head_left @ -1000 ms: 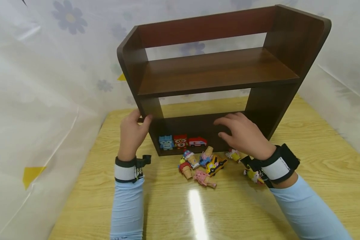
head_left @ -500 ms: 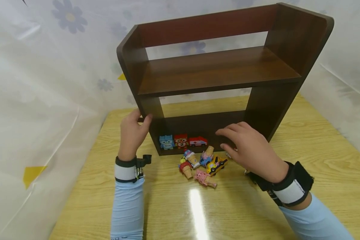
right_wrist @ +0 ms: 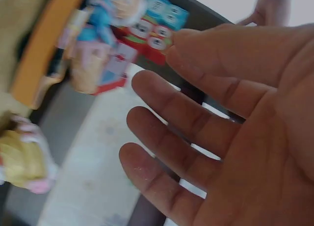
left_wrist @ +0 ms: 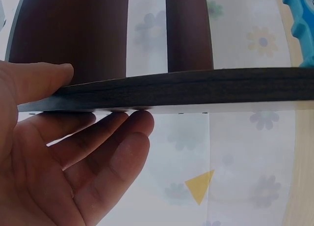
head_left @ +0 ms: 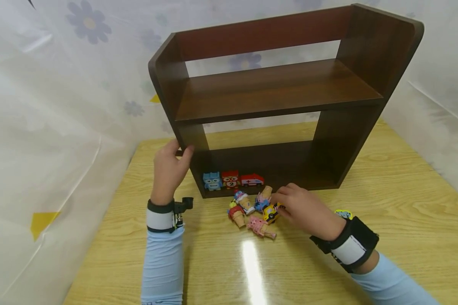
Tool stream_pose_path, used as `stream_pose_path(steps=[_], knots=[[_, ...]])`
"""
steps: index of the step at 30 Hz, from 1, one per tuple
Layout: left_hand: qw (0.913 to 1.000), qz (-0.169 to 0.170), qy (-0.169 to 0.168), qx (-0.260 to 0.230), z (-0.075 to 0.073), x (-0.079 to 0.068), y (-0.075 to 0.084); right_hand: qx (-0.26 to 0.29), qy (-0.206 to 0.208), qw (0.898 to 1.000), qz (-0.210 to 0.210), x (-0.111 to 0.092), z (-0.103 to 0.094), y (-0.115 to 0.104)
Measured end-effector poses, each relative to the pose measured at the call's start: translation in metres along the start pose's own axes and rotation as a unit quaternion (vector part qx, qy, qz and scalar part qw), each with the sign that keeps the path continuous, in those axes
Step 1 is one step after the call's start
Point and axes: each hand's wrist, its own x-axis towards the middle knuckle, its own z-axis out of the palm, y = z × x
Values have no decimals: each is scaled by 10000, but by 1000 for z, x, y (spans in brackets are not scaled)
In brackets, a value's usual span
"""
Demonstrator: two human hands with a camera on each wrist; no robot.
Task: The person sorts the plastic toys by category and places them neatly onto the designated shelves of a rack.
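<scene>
While a pink figurine lies nearest on the surface, the right hand, fingers loosely spread, reaches a yellow toy truck; contact cannot be told. Just beyond lie three ice-cream-cone figures; behind them, two toy owls and a red toy ambulance line the bottom shelf of a brown bookcase, its left side panel pinched in the left hand.

Yellow toy car, brown shelf
</scene>
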Motion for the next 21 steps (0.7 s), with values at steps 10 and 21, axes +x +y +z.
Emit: stream_pose_path(steps=[10, 21], knots=[[10000, -34, -6, 31, 0, 0, 0, -259, -590, 9979, -37, 1, 28, 14], [9999, -86, -48, 52, 0, -1, 0, 367, -1073, 9935, 77, 11, 30, 31]])
